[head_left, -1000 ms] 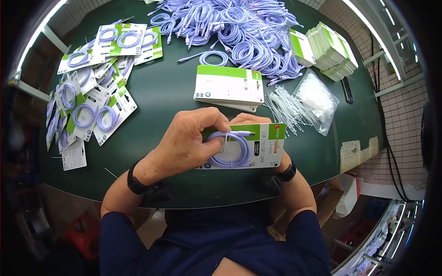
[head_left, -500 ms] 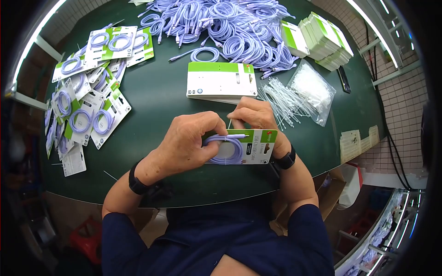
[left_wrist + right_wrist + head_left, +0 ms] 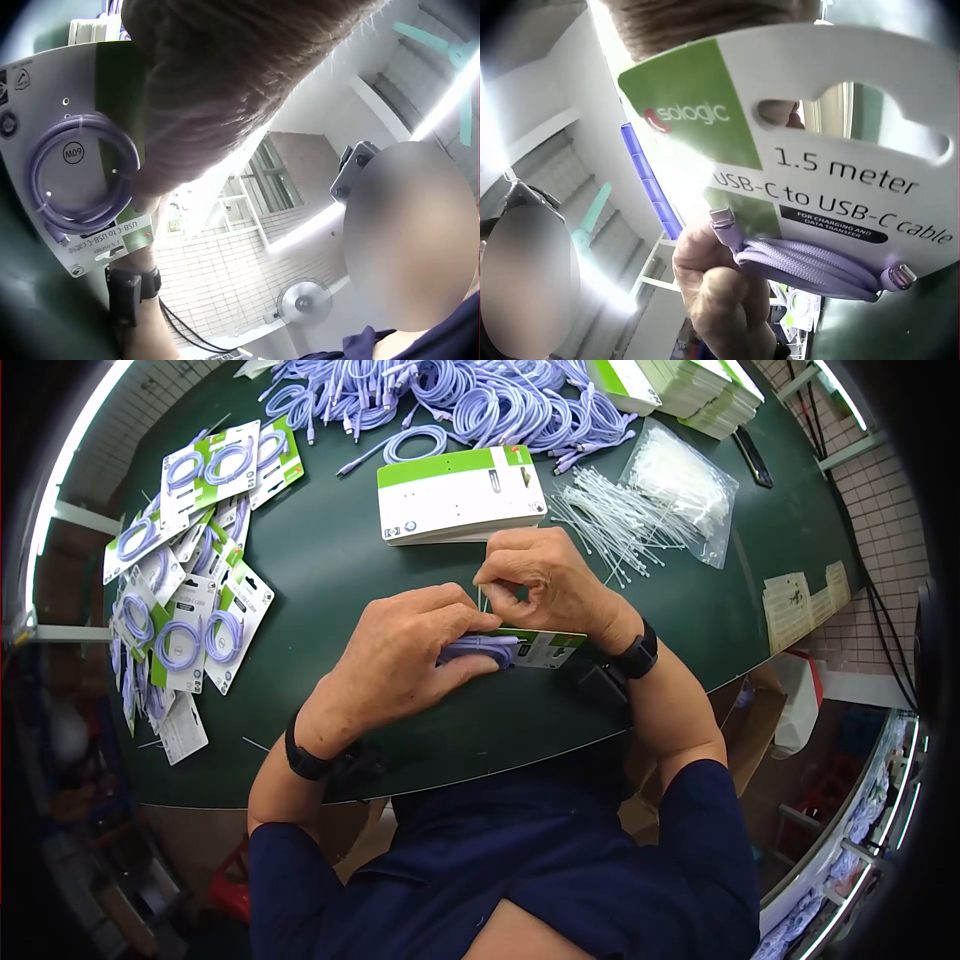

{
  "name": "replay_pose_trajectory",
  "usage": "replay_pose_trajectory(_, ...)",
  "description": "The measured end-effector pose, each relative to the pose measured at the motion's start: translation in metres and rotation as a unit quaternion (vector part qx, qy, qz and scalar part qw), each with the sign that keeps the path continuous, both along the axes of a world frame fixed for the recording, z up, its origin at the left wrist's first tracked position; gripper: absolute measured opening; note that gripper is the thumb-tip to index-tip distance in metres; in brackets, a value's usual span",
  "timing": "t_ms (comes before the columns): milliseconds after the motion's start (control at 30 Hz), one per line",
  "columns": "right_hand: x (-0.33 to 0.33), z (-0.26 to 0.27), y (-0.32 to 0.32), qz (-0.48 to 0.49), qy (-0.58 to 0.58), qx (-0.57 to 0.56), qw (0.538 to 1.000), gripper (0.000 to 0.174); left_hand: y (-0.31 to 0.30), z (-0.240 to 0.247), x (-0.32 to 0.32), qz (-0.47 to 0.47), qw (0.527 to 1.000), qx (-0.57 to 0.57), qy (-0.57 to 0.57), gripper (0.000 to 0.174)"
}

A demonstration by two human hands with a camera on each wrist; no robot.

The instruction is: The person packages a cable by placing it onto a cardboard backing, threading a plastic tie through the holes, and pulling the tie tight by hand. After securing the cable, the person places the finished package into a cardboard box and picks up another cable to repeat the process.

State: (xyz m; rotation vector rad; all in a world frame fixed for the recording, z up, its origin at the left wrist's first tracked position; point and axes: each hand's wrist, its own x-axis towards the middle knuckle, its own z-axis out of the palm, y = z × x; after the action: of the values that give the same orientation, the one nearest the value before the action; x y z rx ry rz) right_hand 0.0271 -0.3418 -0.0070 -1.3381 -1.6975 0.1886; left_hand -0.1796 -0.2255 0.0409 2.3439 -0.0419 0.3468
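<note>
A white-and-green cable card (image 3: 548, 648) with a coiled lilac USB-C cable (image 3: 482, 650) on its face is held by my left hand (image 3: 405, 645), thumb in front and fingers at its top edge. In the head view the card is tilted, so its face looks narrow. Just above that edge my right hand (image 3: 555, 582) pinches a thin white cable tie (image 3: 484, 600) between thumb and fingertips. The right wrist view shows the card's printed front (image 3: 840, 172) and the cable's two plugs. In the left wrist view the coil (image 3: 82, 172) lies against the card.
Behind the hands lies a stack of blank cards (image 3: 460, 495). Loose white ties (image 3: 625, 525) and a bag of ties (image 3: 685, 485) are to its right. A heap of lilac cables (image 3: 480, 400) fills the back, and finished cable cards (image 3: 185, 610) pile up at left.
My right hand has come out from behind the card and moved up and away, pinching the tie. The card has tilted flatter in my left hand. The head view has shifted.
</note>
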Motion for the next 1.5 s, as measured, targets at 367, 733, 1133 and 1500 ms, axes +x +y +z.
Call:
replay_pose_trajectory(367, 0.004, -0.002, -0.001, -0.012, -0.077, 0.004, 0.997, 0.009, -0.011, -0.006, 0.002, 0.042, 0.997, 0.067, -0.014, 0.020)
replay_pose_trajectory(733, 0.017, 0.030, -0.011, -0.216, 0.332, 0.091, 0.914, 0.020, 0.029, -0.002, -0.002, 0.251, 0.937, -0.231, -0.068, 0.027)
replay_pose_trajectory(1133, -0.038, 0.026, -0.005, -0.249, -0.238, 0.143, 0.928, 0.031, 0.014, -0.030, 0.010, 0.204, 0.902, -0.377, -0.040, 0.033)
replay_pose_trajectory(1500, -0.039, 0.019, -0.001, -0.230, -0.251, 0.127, 0.932, 0.026, 0.007, -0.035, 0.011, 0.223, 0.914, -0.330, -0.075, 0.032)
